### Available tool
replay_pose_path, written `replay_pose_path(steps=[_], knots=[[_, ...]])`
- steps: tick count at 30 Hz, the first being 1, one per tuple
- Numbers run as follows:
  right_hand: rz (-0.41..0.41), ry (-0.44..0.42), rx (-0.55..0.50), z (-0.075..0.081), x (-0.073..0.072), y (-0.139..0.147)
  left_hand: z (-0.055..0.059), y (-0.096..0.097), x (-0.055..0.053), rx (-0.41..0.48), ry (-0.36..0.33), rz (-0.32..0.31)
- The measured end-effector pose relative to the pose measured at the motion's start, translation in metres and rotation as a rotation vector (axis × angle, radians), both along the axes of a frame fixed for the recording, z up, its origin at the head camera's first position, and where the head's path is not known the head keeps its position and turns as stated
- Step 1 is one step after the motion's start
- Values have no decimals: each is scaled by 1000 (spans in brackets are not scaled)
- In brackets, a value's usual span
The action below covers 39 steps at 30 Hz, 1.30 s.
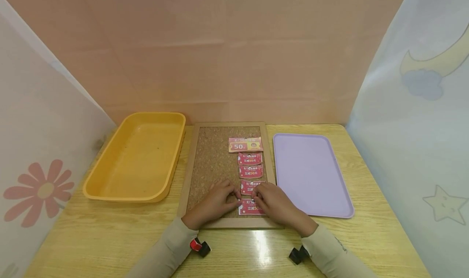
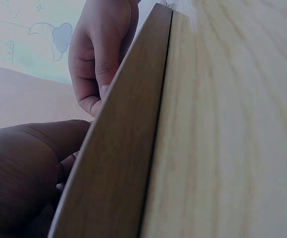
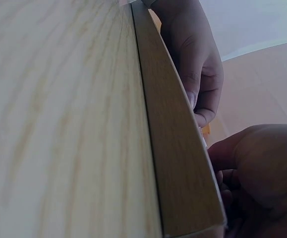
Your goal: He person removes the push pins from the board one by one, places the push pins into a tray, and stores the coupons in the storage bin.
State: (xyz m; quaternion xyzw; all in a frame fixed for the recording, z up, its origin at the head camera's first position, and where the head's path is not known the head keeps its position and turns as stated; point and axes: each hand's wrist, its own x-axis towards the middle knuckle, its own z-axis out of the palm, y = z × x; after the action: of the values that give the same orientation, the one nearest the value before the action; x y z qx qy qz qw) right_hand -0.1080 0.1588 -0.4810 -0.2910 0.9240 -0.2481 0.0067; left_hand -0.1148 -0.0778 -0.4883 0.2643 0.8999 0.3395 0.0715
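Observation:
In the head view a framed cork board (image 1: 210, 160) lies on the table with a column of red and yellow coupons down its right side. At the board's near end, my left hand (image 1: 216, 200) pinches the lowest coupon (image 1: 247, 209) by its left edge. Curled over this coupon's right part, my right hand (image 1: 272, 200) grips it, and a small dark pin shows near those fingertips. Just above lies another coupon (image 1: 248, 187), partly under the right fingers. In the wrist views the board's wooden rim (image 2: 118, 119) hides the fingertips of both hands.
A yellow tray (image 1: 170, 180) stands left of the board, and a flat lilac tray (image 1: 311, 172) lies on its right. Further coupons, the widest at the top (image 1: 238, 147), sit on the board. Printed cloth walls enclose the table (image 1: 227, 253).

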Motion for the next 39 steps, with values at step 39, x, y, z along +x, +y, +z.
replay_pose_path(steps=[39], knots=[[3, -77, -90, 3, -1, 3, 0, 0, -1, 6, 10, -7]])
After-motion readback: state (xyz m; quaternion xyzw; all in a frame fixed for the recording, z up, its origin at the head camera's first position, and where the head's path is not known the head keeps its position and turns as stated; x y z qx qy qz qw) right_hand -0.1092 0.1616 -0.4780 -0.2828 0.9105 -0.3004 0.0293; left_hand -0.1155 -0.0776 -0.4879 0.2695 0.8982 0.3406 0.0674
